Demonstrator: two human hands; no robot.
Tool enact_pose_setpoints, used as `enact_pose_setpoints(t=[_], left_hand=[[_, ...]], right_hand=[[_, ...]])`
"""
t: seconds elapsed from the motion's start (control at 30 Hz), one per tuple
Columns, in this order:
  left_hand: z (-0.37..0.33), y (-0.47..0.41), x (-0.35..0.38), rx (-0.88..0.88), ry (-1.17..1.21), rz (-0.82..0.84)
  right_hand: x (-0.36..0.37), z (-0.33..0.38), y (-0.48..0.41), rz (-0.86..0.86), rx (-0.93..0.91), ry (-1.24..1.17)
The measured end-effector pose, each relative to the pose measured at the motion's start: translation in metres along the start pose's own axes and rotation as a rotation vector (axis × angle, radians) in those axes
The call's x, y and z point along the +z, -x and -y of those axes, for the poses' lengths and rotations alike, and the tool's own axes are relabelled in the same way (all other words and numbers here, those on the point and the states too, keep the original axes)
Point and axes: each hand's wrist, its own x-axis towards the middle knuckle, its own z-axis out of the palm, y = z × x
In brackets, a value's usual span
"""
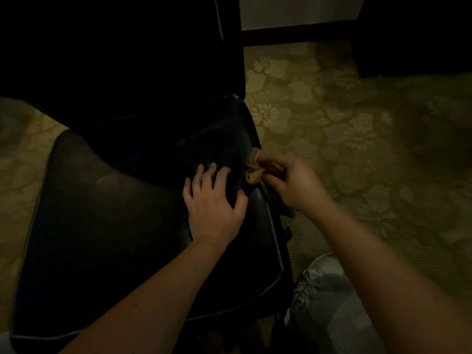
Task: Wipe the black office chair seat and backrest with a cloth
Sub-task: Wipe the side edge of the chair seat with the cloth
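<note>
The seat (pixel 102 213) of the black chair fills the lower left of the view, its padded top dimly lit and its edge piped in a paler line. The backrest (pixel 127 60) rises from the seat's far side, almost lost in shadow.

The left hand (pixel 214 200) lies palm down on the right half of the seat. Its fingers (pixel 201 175) are spread and nearly straight, released and grasping nothing, and their tips rest on the surface. The patch of seat just beyond them looks darker and slightly creased. Whether that is part of the cloth or the upholstery cannot be told in this light.

The cloth (pixel 254 172) is at the seat's right edge, towards the far end, as a small tan bunch touching the rim. The right hand (pixel 288 182) reaches in from off the seat's right side and pinches this bunch between its fingers (pixel 270 159) and thumb, clenched round the folds. A darker strip hangs below the hand, beside the seat's edge.

Right of the seat and beyond it lies a yellow-green carpet (pixel 357 123) with a pale flower pattern. Near the seat's front right corner is a grey trouser leg (pixel 324 297). Well beyond the seat, a pale wall (pixel 293 11) meets the carpet at a dark skirting (pixel 293 34).
</note>
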Motion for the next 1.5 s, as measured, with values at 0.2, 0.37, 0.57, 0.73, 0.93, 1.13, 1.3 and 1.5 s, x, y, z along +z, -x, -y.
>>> enact_pose_setpoints(t=[0.2,0.37,0.57,0.73,0.93,1.13,1.3,1.5], left_hand=[[0.000,0.000,0.000,-0.001,0.009,0.000],[0.000,0.000,-0.003,0.006,0.011,0.010],[-0.001,-0.001,-0.003,0.001,0.005,0.011],[-0.003,-0.003,-0.002,-0.013,0.005,0.008],[-0.003,-0.002,0.000,-0.005,0.004,-0.008],[-0.005,-0.003,0.000,-0.020,-0.017,-0.009],[-0.005,-0.005,-0.001,-0.021,-0.015,0.006],[-0.005,-0.003,-0.001,-0.018,-0.006,0.002]], right_hand=[[-0.011,0.002,-0.004,0.164,0.028,0.024],[-0.027,0.005,-0.003,0.392,0.126,0.077],[-0.012,0.005,-0.001,0.182,0.063,0.089],[-0.018,0.007,-0.003,0.231,0.069,0.086],[-0.031,0.006,-0.002,0.414,0.155,0.098],[-0.008,0.006,0.002,0.127,0.092,0.040],[-0.020,0.009,-0.003,0.240,0.135,0.078],[-0.031,0.006,0.000,0.440,0.203,0.108]])
